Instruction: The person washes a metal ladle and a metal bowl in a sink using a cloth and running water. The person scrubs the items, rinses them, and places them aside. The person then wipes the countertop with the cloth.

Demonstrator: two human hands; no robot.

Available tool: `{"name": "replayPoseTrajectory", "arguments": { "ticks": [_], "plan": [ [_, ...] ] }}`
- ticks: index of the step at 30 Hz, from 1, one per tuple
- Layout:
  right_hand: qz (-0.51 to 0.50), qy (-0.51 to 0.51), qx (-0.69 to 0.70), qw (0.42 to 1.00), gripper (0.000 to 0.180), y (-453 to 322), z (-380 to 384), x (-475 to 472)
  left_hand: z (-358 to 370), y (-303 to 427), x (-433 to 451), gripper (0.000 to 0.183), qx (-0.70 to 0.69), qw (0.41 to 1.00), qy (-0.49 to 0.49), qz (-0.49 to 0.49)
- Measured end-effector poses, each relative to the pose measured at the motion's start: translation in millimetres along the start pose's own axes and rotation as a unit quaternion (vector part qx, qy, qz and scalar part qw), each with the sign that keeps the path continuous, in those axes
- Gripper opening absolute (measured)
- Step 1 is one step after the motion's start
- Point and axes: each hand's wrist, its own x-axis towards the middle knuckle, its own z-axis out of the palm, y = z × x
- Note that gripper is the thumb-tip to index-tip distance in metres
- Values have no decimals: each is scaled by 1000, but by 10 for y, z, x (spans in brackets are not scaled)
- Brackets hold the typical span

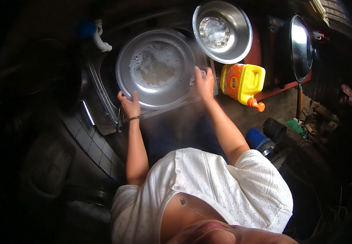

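Observation:
A wide metal basin [180, 94] with cloudy, foamy water rests over the sink, in the upper middle of the head view. My left hand [130, 105] grips its near left rim, thumb on the inside and fingers outside. At the basin's right side is my right hand [205, 83], with a small pale crumpled thing at its fingers; whether it also grips the rim I cannot tell. To the right of that hand lies a yellow bottle [250, 82] with an orange pump top. Behind the bottle, a second, deeper metal bowl [241, 30] is tilted and holds a little clear liquid.
A white pipe tap [101, 42] with a blue part stands behind the sink's left side. At the right, a pan lid or pan [301, 48] stands on edge by a red surface. A blue container [257, 138] and scattered debris lie below. Tiles [93, 143] edge the left.

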Motion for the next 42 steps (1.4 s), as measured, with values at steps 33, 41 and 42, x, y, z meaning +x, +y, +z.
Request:
{"name": "replayPoseTrajectory", "arguments": {
  "ticks": [33,41,42],
  "plan": [
    [36,-459,100,882,76,335,1527,-983,-566,2481,-1152,24,56,953,90,285],
    [153,-354,-54,921,56,309,67,-469,-640,1354,-656,11,-225,967,15,116],
    [150,-346,-76,923,54,398,69,-371,-582,1200,-559,4,-285,953,-6,98]
  ]
}}
